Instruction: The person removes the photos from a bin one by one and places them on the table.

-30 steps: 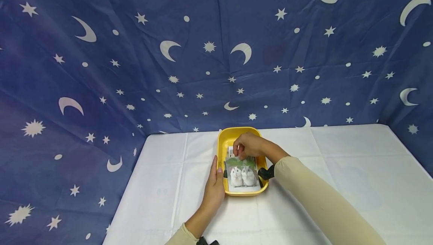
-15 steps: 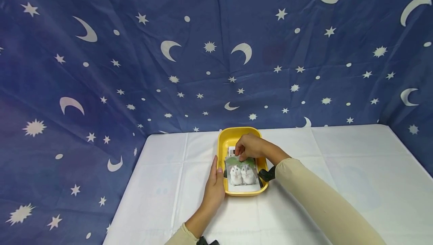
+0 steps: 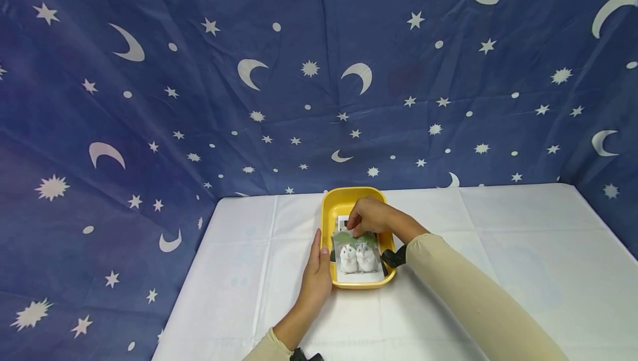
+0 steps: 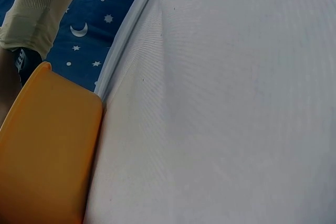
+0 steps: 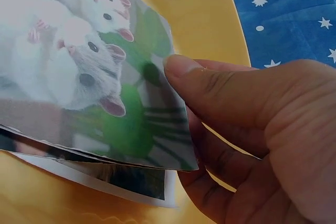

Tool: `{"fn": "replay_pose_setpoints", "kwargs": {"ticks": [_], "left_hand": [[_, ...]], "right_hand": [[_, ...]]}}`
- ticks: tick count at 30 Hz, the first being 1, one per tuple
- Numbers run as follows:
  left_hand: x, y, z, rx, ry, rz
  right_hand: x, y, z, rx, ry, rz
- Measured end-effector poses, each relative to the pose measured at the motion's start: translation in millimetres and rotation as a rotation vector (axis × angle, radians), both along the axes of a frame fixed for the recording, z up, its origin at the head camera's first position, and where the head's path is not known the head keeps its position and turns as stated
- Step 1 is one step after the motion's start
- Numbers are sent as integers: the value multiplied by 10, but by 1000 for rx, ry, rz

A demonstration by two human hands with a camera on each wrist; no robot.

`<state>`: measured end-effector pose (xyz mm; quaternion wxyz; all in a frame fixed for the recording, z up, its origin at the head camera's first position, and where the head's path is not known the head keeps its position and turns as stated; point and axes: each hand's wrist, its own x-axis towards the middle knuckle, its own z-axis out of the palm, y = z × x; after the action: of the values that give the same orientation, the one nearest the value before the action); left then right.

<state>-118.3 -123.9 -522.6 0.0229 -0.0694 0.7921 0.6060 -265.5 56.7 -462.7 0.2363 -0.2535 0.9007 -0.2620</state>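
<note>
A picture card (image 3: 359, 258) showing two white hamsters lies in a yellow plastic tub (image 3: 361, 285). My right hand (image 3: 368, 218) pinches the card's upper edge, with the thumb (image 5: 184, 69) on the printed face and the other fingers behind it. More prints, one with a dark picture and white border (image 5: 147, 182), show beneath the card in the right wrist view. My left hand (image 3: 315, 278) rests against the tub's left side, the index finger straight along the outer wall and the thumb at the rim. Its fingers are outside the left wrist view, where the tub's wall (image 4: 52, 156) shows.
A white cloth (image 3: 239, 272) covers the table under the tub. Behind it hangs a blue curtain (image 3: 279, 145) with moons and stars. Inside the tub, a white piece with a dark mark (image 3: 342, 222) lies beyond the card. A black wrist strap (image 3: 394, 257) overhangs the tub's right rim.
My right hand has shifted very slightly to the right, still pinching the hamster card's upper edge. The left hand and the tub have stayed put.
</note>
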Motion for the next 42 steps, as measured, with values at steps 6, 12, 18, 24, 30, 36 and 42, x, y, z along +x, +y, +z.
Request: {"fn": "replay_pose_setpoints", "kwargs": {"ticks": [6, 12, 18, 24, 30, 36, 42], "left_hand": [[-9, 5, 13, 5, 0, -2], [4, 5, 16, -2, 6, -4], [8, 2, -4, -12, 36, -7], [4, -5, -19, -19, 44, -15], [10, -5, -8, -17, 50, -17], [10, -4, -4, 1, 38, -25], [2, -5, -4, 9, 35, -25]], "right_hand": [[6, -2, 0, 4, -13, -3], [13, -27, -30, 3, -18, 20], [32, -55, -61, 4, 10, 28], [43, -55, -54, -40, 23, 69], [40, -61, -74, -23, 16, 56], [41, -96, -81, 58, 24, 18], [25, -108, -92, 71, 19, 12]]}}
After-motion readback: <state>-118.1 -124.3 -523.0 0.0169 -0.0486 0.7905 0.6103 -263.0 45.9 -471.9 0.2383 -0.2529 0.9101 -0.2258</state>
